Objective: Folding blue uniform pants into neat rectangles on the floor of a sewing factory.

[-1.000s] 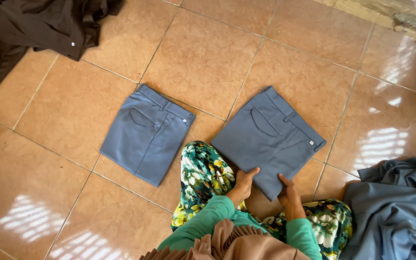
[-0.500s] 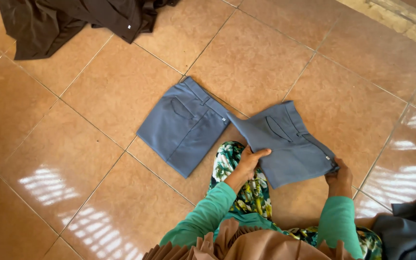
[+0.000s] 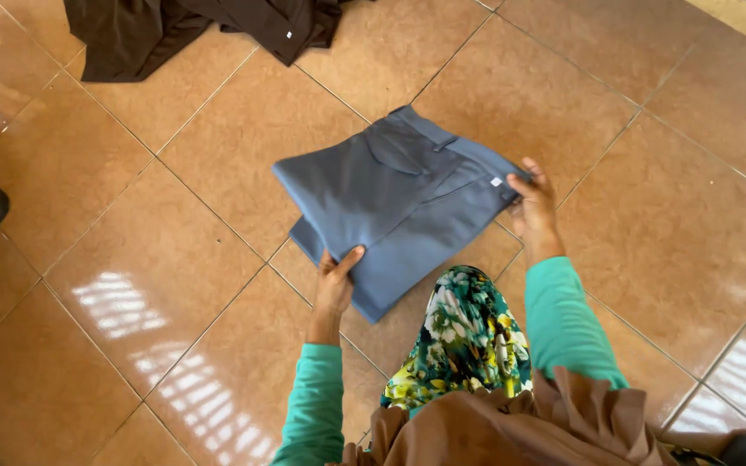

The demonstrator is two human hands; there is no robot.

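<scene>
While my left hand point(image 3: 336, 280) lies flat and open, fingers pressing the near left edge of the folded grey-blue cotton trousers point(image 3: 395, 203), those trousers sit doubled over on the glossy terracotta floor tiles point(image 3: 174, 285) just ahead of my knees. Their upper layer shows a waistband, a slanted pocket seam and a tiny white tag near the right edge. My right hand point(image 3: 533, 207) pinches that right edge, fingers curled onto the cloth. Farther left and up lies a crumpled dark brown garment point(image 3: 174, 30).
</scene>
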